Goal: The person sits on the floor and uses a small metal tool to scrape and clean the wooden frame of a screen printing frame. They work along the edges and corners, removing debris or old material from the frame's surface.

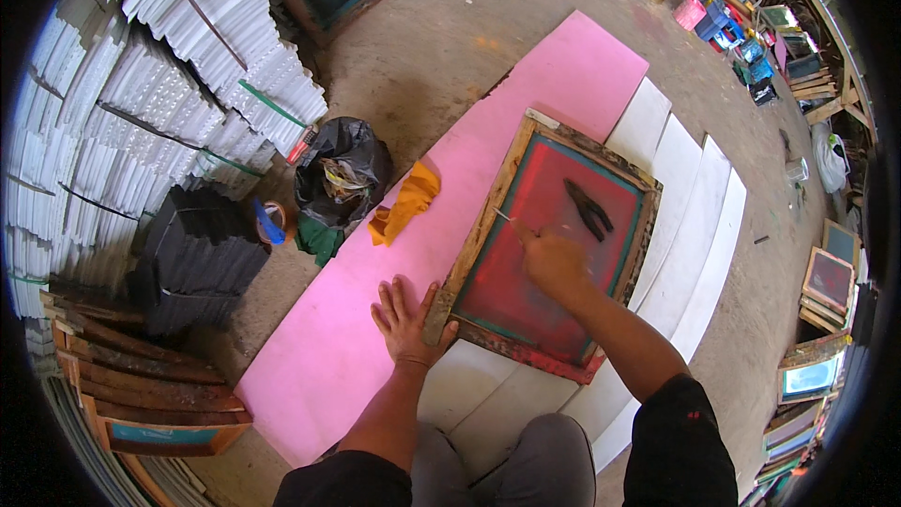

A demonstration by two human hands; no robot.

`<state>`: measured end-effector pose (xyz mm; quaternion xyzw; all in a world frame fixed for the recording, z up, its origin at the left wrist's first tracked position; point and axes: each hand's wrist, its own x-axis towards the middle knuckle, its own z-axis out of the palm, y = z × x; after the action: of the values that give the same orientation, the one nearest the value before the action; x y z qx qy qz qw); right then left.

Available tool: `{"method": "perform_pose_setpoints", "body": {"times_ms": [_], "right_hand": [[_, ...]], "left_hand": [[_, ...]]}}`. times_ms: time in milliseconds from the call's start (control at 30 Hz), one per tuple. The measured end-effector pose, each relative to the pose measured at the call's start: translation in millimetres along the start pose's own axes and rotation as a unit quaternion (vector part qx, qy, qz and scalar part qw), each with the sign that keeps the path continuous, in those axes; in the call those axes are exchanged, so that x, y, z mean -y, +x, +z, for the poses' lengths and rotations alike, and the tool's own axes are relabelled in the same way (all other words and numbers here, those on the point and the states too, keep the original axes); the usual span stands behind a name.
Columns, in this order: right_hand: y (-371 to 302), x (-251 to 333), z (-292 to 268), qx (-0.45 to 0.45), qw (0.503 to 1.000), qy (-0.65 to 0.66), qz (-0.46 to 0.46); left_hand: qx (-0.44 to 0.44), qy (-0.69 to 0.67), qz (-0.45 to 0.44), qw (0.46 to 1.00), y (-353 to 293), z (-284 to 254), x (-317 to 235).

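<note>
A wooden screen-printing frame [537, 349] with red and teal mesh lies tilted across pink and white sheets before me. My left hand [413, 327] is spread flat at its near-left corner, thumb against the wood and fingers on the pink sheet [310, 366]. My right hand [556, 268] is closed over the mesh around a thin metal tool [502, 215], perhaps a screwdriver; its handle is hidden in the fist. The tool's tip points at the frame's left wooden bar. Black pliers [588, 209] lie on the mesh beyond my right hand.
An orange cloth [405, 204] lies on the pink sheet's left edge. Beside it stand a black plastic bag [361, 145] and a tape roll [270, 222]. White stacks [141, 122] and wooden frames [160, 385] line the left; more frames [812, 366] stand along the right.
</note>
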<state>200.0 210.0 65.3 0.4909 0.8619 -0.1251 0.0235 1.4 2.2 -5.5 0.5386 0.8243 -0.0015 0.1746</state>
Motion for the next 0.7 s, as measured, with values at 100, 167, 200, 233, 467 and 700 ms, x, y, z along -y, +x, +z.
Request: {"method": "perform_pose_setpoints", "body": {"times_ms": [100,167,200,233,467,700], "right_hand": [[2,-5,-5,0.030,0.990,0.130,0.035],[0,-10,4,0.016,0.999,0.049,0.005],[1,-8,2,0.027,0.998,0.062,0.016],[1,-5,-1,0.037,0.996,0.075,0.027],[-4,-12,18,-0.057,0.993,-0.081,-0.067],[6,-20,21,0.048,0.897,0.428,0.100]], "left_hand": [[-0.004,-0.005,0.003,1.000,0,1,0],[0.003,-0.008,0.002,1.000,1,-4,-1],[0.004,-0.010,0.001,1.000,0,-5,0],[0.006,-0.012,-0.001,1.000,0,-5,0],[0.014,-0.004,-0.008,1.000,-3,-5,0],[-0.014,-0.021,0.015,1.000,-2,-4,0]]}}
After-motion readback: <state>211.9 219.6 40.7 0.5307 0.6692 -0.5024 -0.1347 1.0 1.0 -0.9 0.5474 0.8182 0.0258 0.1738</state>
